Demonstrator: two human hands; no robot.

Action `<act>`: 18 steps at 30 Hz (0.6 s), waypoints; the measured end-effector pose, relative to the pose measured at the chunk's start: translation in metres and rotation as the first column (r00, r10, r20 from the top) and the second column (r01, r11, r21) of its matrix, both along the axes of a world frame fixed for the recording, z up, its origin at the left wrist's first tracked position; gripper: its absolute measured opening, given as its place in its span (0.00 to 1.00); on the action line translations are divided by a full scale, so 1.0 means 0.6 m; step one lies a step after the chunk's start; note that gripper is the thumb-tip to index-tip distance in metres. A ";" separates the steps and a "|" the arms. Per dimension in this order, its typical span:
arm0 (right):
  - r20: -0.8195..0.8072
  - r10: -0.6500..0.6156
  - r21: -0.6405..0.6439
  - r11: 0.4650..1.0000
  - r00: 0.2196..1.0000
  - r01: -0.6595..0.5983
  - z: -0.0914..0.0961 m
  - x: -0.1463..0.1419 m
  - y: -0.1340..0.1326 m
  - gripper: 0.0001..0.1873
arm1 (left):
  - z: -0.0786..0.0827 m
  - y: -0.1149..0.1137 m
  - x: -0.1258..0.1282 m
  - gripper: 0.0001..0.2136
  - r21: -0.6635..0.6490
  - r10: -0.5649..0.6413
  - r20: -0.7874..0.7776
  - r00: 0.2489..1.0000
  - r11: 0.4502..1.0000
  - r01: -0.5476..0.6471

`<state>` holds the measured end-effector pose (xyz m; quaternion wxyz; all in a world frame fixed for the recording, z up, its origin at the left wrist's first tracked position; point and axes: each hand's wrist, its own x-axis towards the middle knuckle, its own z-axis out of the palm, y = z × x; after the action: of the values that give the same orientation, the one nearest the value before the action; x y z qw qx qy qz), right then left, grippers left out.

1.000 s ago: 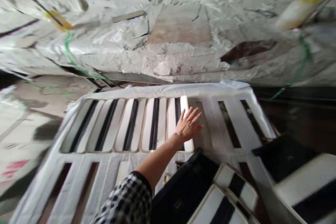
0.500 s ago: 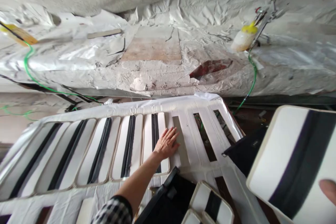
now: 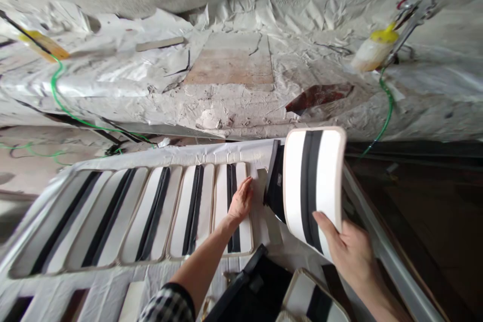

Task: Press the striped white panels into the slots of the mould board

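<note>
My right hand [image 3: 352,246] grips a white rounded panel [image 3: 329,171] with beige edging and a black stripe, its thumb across the front. Black fabric [image 3: 278,181] with a small label hangs behind that panel's left side; it looks like part of a bag. My left hand [image 3: 241,200] is open, its fingers stretched at the right edge of the last striped panel [image 3: 221,211] in a row. Several similar panels [image 3: 151,216] lie side by side to its left on the slatted, white-covered rack [image 3: 113,279].
Below my hands is a black bag-like piece [image 3: 249,287] with another striped panel [image 3: 302,292]. Behind the rack runs a ledge [image 3: 166,105] covered in crusted plastic. On it are a yellow-capped bottle [image 3: 373,53] and a yellow container [image 3: 43,45], with green hoses [image 3: 388,105] nearby.
My right hand has brought the striped panel in from the right edge to over the rack, beside my left hand. My left hand has turned slightly onto its side, staying near the same panel.
</note>
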<state>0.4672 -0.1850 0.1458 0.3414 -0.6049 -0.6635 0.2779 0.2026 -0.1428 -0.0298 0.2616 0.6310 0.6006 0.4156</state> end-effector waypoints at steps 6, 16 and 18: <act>0.081 0.216 -0.349 0.920 0.973 -0.175 -0.041 -0.025 0.011 0.26 | -0.005 -0.005 0.002 0.20 -0.009 -0.024 -0.025 0.999 1.000 0.024; -0.403 0.037 -0.599 0.745 0.915 -0.293 -0.210 -0.034 0.103 0.30 | 0.002 -0.013 0.006 0.25 0.029 -0.073 -0.150 0.986 0.997 0.078; -0.441 -0.007 -0.604 0.742 0.898 -0.291 -0.224 -0.035 0.098 0.30 | -0.002 -0.014 0.010 0.25 0.049 -0.112 -0.265 0.958 0.990 0.129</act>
<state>0.4461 -0.1264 0.0117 0.2175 -0.5585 -0.4804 0.6403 0.2087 -0.1511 -0.0308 0.1840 0.7240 0.5761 0.3317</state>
